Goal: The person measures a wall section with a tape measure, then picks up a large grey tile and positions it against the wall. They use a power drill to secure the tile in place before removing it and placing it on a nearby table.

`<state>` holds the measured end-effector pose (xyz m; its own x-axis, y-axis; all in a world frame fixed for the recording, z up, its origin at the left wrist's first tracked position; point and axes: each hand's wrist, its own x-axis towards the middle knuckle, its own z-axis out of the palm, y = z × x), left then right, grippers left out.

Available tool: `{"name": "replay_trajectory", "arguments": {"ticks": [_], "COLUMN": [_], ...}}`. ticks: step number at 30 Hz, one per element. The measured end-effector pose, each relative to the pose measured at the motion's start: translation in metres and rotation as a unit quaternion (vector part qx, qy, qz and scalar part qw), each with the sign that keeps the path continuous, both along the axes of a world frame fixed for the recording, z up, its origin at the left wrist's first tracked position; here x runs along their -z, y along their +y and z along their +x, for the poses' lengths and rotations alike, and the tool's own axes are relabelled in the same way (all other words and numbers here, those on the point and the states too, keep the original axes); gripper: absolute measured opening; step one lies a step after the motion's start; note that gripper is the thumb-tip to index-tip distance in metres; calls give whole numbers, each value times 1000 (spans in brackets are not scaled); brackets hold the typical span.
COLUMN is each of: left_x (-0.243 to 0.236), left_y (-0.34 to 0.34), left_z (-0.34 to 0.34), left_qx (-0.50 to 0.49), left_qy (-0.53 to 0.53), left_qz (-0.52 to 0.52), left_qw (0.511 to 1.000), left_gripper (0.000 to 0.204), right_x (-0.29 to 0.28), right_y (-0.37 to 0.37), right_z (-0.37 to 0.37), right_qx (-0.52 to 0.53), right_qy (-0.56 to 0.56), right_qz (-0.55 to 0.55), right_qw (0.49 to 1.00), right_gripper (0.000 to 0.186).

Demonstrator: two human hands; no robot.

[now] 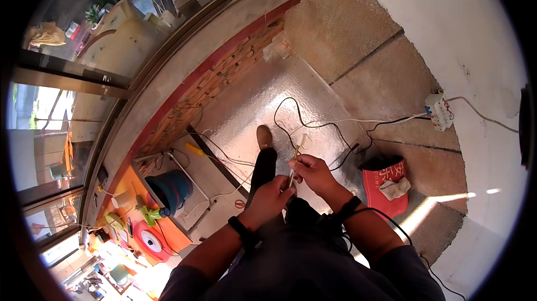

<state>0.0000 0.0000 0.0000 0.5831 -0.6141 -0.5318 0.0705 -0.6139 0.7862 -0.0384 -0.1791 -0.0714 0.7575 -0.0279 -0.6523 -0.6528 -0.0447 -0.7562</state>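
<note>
In front of my body, my left hand (272,196) and my right hand (317,173) are close together, fingers pinched on a thin white cord (291,177) that shows between them. My left hand sits lower and a little to the left. Just beyond my right fingertips is a small white flat piece (302,140), with a thin yellowish length (296,153) running from near it toward the fingers. Whether these join the cord I cannot tell. The fingers partly hide what they grip.
A black cable (302,124) loops over the shiny floor toward a white breaker box (439,112). At right stands a red bag (385,184) with a pale cloth (395,189). Scissors (240,204), a blue bucket (170,189) and a green tool (150,215) are at left. My shoe (264,137) is ahead.
</note>
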Motion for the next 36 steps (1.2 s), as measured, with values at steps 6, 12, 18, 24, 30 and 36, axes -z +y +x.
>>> {"name": "replay_trajectory", "arguments": {"ticks": [6,12,18,24,30,36], "left_x": [50,78,92,111,128,139], "left_y": [-74,-114,-178,-228,-269,-313], "left_z": [143,284,368,420,465,476], "left_qx": [-39,-158,-226,-246,-229,-198], "left_qy": [-11,11,-12,-51,-103,-208], "left_qz": [-25,-12,-84,-104,-33,51], "left_qw": [999,987,970,962,968,957], "left_gripper": [29,45,68,74,68,66], "right_x": [-17,10,5,-17,-31,-28], "right_y": [-83,-127,-164,-187,-200,-191], "right_z": [83,69,-4,-68,-169,-202], "right_qx": [201,311,411,427,474,499], "right_qy": [-21,35,155,208,293,321], "right_qz": [82,79,0,-24,-49,-48], "right_qw": [976,947,898,879,829,803], "right_gripper": [28,26,31,26,29,27]}}
